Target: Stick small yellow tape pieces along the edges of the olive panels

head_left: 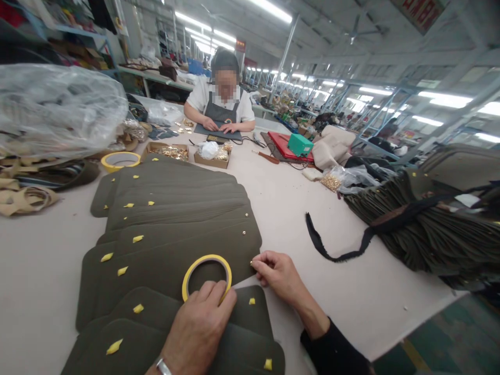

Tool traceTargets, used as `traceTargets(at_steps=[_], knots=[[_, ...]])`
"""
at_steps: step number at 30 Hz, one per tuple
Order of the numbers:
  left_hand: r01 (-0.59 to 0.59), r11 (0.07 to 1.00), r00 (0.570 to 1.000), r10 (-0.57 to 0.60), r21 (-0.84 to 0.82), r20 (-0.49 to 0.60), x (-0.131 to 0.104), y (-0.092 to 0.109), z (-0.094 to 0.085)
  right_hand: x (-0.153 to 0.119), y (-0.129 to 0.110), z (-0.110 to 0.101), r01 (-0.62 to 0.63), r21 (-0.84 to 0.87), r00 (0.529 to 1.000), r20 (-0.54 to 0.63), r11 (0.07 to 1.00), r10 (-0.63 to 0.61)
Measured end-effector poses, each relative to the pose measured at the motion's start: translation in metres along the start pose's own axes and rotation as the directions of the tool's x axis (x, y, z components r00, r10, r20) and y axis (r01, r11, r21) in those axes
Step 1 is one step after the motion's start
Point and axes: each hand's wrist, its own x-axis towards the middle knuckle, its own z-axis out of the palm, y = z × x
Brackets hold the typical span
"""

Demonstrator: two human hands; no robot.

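Note:
My left hand (pixel 201 325) is closed on a roll of yellow tape (pixel 186 273), held over dark olive fabric pieces (pixel 175 247). To its right, my right hand (pixel 275 273) pinches a tiny yellow or golden bit (pixel 252 263) at the edge of a piece. The pieces overlap in a fanned stack and carry several small yellow tape tabs (pixel 138 239). Two small shiny metal studs (pixel 244 233) sit near the right edge of an upper piece.
Boxes of golden metal parts (pixel 172 152) stand beyond the fabric, with another tape roll (pixel 120 160) to their left. A person (pixel 222 104) works across the table. Stacked olive pieces (pixel 437 234) and a black strip (pixel 344 256) lie right; a plastic bag (pixel 58 109) lies left.

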Motion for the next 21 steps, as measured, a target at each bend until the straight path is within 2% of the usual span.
traceTargets(at_steps=[3, 8, 13, 15, 17, 18, 20, 21], knots=[[-0.003, 1.0, 1.0, 0.003, -0.02, 0.021, 0.0, -0.001, 0.001, 0.002, -0.004, 0.004, 0.084, -0.17, 0.996, -0.014, 0.982, -0.088], [0.011, 0.997, 0.999, -0.008, -0.078, 0.042, -0.001, -0.003, 0.001, 0.007, -0.01, 0.008, 0.201, -0.42, 0.974, -0.009, 0.885, -0.225], [0.042, 0.992, 0.996, -0.032, -0.122, 0.082, -0.002, -0.003, 0.0, 0.008, -0.009, 0.002, 0.181, -0.537, 0.976, -0.007, 0.824, -0.219], [0.055, 0.991, 0.995, -0.043, -0.124, 0.095, -0.002, -0.002, -0.001, 0.005, -0.007, -0.005, 0.215, -0.523, 0.962, -0.034, 0.825, -0.272], [0.06, 0.991, 0.993, -0.047, -0.123, 0.106, -0.002, -0.002, -0.002, 0.001, -0.005, -0.012, 0.345, -0.524, 0.914, 0.0, 0.778, -0.405], [0.062, 0.991, 0.993, -0.048, -0.123, 0.109, -0.001, -0.002, -0.002, -0.002, -0.005, -0.014, 0.434, -0.542, 0.873, 0.053, 0.72, -0.486], [0.07, 0.99, 0.992, -0.057, -0.119, 0.11, -0.001, -0.002, -0.001, -0.005, -0.006, -0.015, 0.585, -0.602, 0.775, 0.215, 0.544, -0.595], [0.075, 0.991, 0.992, -0.062, -0.114, 0.11, -0.001, -0.002, 0.0, -0.005, -0.007, -0.014, 0.628, -0.632, 0.738, 0.298, 0.454, -0.605]])
